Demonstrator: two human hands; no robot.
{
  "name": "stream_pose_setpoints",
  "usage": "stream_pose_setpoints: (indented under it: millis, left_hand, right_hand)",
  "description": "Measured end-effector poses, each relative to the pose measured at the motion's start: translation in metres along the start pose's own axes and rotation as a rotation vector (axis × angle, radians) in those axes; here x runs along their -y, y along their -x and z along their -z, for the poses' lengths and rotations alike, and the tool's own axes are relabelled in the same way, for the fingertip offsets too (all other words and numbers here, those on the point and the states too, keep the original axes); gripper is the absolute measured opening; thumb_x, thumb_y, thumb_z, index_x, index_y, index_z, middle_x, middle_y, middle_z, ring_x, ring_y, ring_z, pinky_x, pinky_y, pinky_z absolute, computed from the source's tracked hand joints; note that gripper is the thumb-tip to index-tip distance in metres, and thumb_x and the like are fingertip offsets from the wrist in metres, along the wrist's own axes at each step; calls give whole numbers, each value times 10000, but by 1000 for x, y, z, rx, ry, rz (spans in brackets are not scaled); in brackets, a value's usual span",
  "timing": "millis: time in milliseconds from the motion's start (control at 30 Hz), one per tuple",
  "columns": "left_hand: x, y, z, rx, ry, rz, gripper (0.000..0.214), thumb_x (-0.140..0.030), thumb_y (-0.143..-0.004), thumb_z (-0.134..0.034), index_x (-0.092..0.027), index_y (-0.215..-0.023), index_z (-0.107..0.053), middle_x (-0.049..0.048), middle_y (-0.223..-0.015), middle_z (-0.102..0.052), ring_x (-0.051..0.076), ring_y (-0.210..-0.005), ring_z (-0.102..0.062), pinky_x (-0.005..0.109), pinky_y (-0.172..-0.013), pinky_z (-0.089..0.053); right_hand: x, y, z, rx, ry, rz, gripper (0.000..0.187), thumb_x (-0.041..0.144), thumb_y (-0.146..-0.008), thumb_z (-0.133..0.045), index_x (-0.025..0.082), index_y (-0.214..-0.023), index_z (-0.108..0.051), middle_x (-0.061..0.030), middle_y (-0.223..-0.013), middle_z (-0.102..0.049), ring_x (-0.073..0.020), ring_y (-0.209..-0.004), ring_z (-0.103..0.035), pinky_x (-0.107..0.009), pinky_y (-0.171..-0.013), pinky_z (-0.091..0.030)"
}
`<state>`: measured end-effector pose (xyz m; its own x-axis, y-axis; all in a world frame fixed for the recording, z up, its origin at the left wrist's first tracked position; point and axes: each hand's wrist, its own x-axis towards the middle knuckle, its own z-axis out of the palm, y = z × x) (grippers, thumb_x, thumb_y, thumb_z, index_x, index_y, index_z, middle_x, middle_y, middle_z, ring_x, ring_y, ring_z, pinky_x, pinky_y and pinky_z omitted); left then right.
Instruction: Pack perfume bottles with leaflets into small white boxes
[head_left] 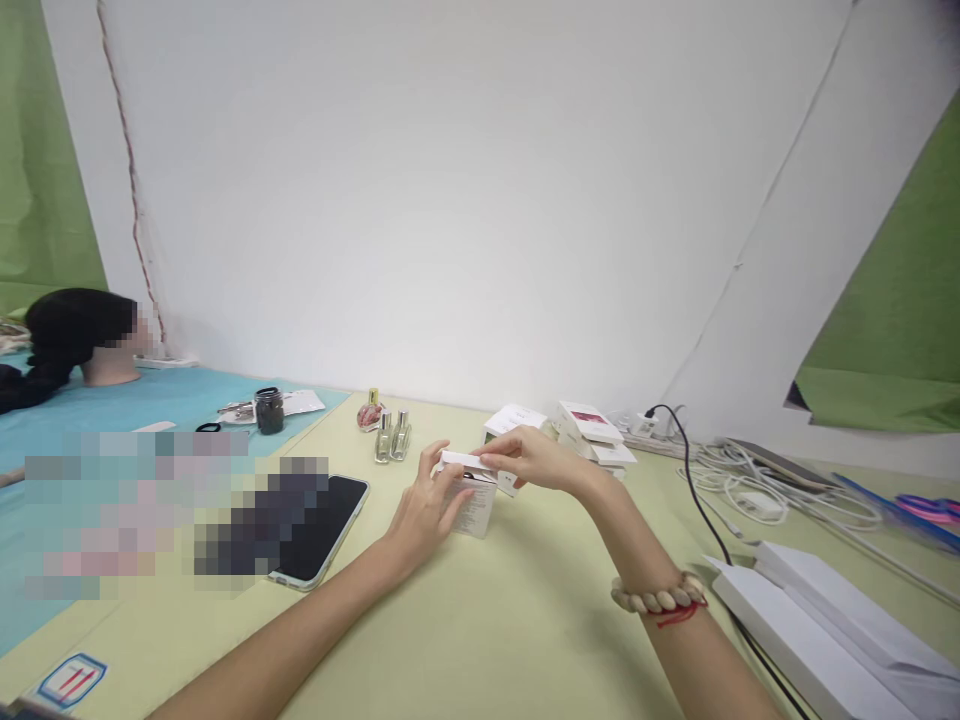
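A small white carton [474, 505] with printed text on its side stands on the pale yellow-green table [480, 620]. My left hand [427, 505] wraps its fingers round the carton's left side. My right hand [529, 458] pinches the carton's open top flap from above. A shell bracelet with a red thread sits on my right wrist. Two small glass perfume bottles [392, 437] stand just behind and to the left of the carton.
A black phone [324, 530] lies at left. Several white boxes [589, 430] are stacked behind my hands. White and black cables [739, 485] run at right, with long white boxes [817, 630] near the right edge. A dark jar [269, 410] and a mannequin head [82, 335] stand on the blue cloth.
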<state>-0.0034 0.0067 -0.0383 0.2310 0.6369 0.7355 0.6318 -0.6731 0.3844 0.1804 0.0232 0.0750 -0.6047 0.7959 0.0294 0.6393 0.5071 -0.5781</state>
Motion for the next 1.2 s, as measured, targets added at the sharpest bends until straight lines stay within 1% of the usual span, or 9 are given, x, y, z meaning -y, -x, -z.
stream_pose_setpoints:
  millis: [100, 200, 300, 367, 533, 700, 800, 1000, 1200]
  left_hand:
    - [-1, -2, 1, 15, -38, -10, 195, -320, -878, -390, -230, -1022, -486, 98, -1304, -283, 172, -1002, -538, 302, -718, -524]
    - [-3, -5, 4, -33, -148, -41, 205, -308, -878, -391, -242, -1026, -516, 100, -1327, -263, 184, -989, -543, 314, -719, -519]
    - [-6, -7, 7, -115, -290, -124, 188, -298, -861, -430, -228, -984, -553, 114, -1265, -319, 253, -1101, -467, 391, -836, -469]
    - [-8, -9, 8, -120, -336, -159, 184, -305, -852, -448, -207, -959, -561, 122, -1191, -362, 267, -1119, -436, 410, -879, -435]
    - [-8, -8, 4, -91, -353, -181, 186, -295, -864, -424, -199, -957, -554, 113, -1153, -384, 228, -1049, -452, 376, -844, -439]
    - [-6, -4, 1, -211, -431, -202, 169, -278, -860, -440, -223, -953, -570, 103, -1133, -422, 233, -1044, -452, 364, -814, -427]
    - [-5, -3, 1, -249, -443, -220, 161, -267, -863, -439, -224, -922, -582, 93, -1099, -457, 216, -1007, -480, 328, -777, -430]
    - [-3, -4, 3, -219, -411, -234, 174, -265, -878, -416, -225, -907, -583, 57, -947, -520, 161, -875, -527, 254, -682, -434]
    - [-3, -5, 5, -179, -513, -275, 126, -227, -872, -435, -214, -898, -558, 56, -938, -556, 190, -998, -511, 284, -742, -426]
  right_hand:
    - [0, 0, 1, 20, -18, 1, 414, 475, -797, -453, 217, -1043, -664, -20, -695, -579, -109, -616, -483, -206, -498, -446]
    - [-2, -1, 1, 27, -8, -6, 407, 451, -804, -454, 223, -1076, -651, -24, -690, -570, -116, -635, -489, -205, -500, -456]
    - [-2, -1, 1, 21, -1, -17, 405, 436, -800, -471, 219, -1096, -643, -31, -705, -577, -124, -657, -494, -209, -514, -467]
    - [-2, -1, 1, 24, -9, -22, 409, 435, -799, -476, 217, -1103, -639, -31, -719, -584, -124, -664, -493, -216, -527, -477]
    - [-2, 0, 1, 42, -46, -34, 417, 449, -794, -486, 228, -1117, -630, -29, -760, -600, -121, -693, -501, -221, -556, -497]
    - [-2, 0, 2, 85, -71, -59, 419, 463, -788, -496, 247, -1124, -622, -33, -887, -626, -137, -781, -522, -217, -585, -513]
    - [-4, 0, 3, 109, -73, -54, 415, 453, -792, -499, 265, -1146, -604, -33, -939, -630, -148, -822, -529, -219, -601, -518]
    - [-5, 0, 2, 90, -66, -54, 423, 453, -778, -518, 264, -1147, -604, -31, -909, -633, -145, -810, -523, -215, -597, -517]
    - [-4, -1, 2, 60, -86, -44, 420, 478, -775, -502, 225, -1074, -655, -27, -891, -635, -125, -759, -501, -201, -578, -508]
